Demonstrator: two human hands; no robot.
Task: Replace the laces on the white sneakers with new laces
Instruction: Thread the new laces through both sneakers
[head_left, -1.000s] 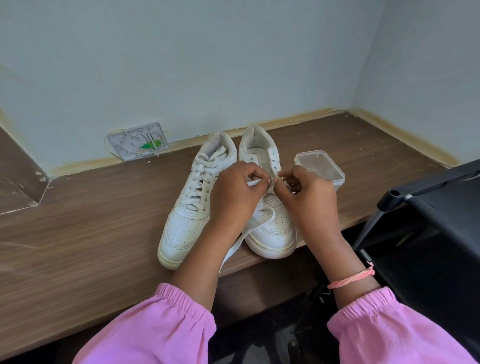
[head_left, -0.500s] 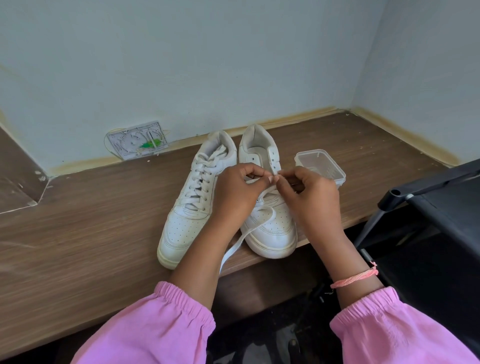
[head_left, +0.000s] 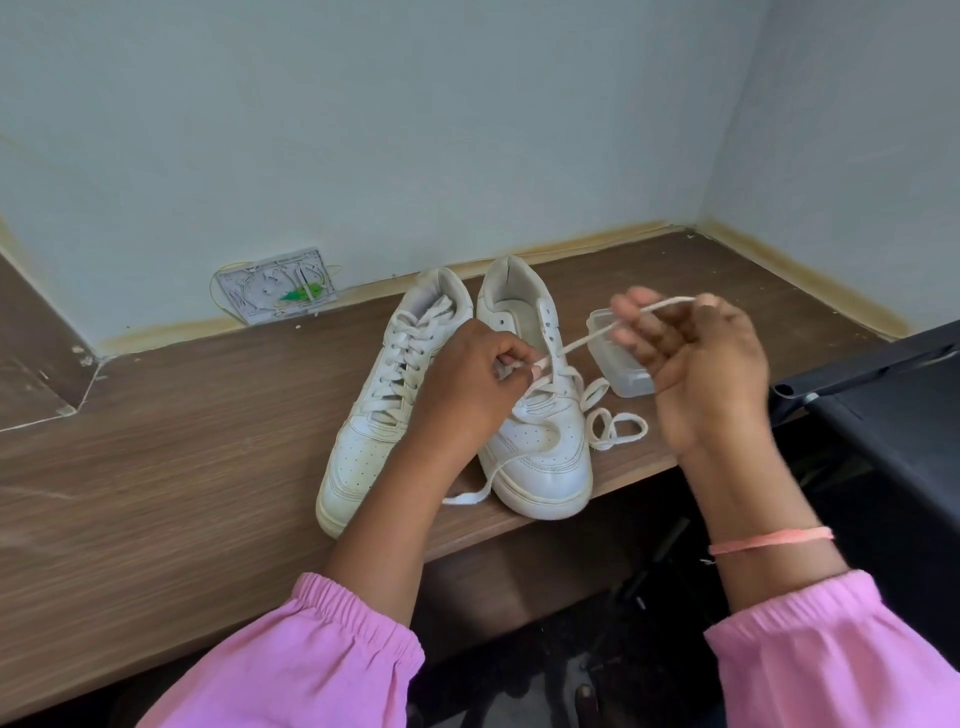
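Two white sneakers stand side by side on the wooden desk (head_left: 156, 467), toes toward me. The left sneaker (head_left: 384, 395) is fully laced. The right sneaker (head_left: 540, 447) is partly laced, and its white lace (head_left: 582, 343) runs taut from the eyelets up to the right. My left hand (head_left: 467, 384) pinches the lace at the shoe's tongue. My right hand (head_left: 696, 364) is raised to the right of the shoe, blurred, with the lace held between thumb and fingers. A loose loop of lace (head_left: 615, 428) lies on the desk beside the right shoe, and another end (head_left: 467, 496) trails by its toe.
A clear plastic container (head_left: 618, 364) sits just behind my right hand. A white wall plate with a green part (head_left: 275, 288) leans at the back wall. A dark chair (head_left: 883, 395) stands at the right, past the desk's front edge.
My right hand has pulled away up and to the right, drawing the lace out taut. The left hand stayed at the shoe's tongue. The loop of lace beside the shoe has come into view.
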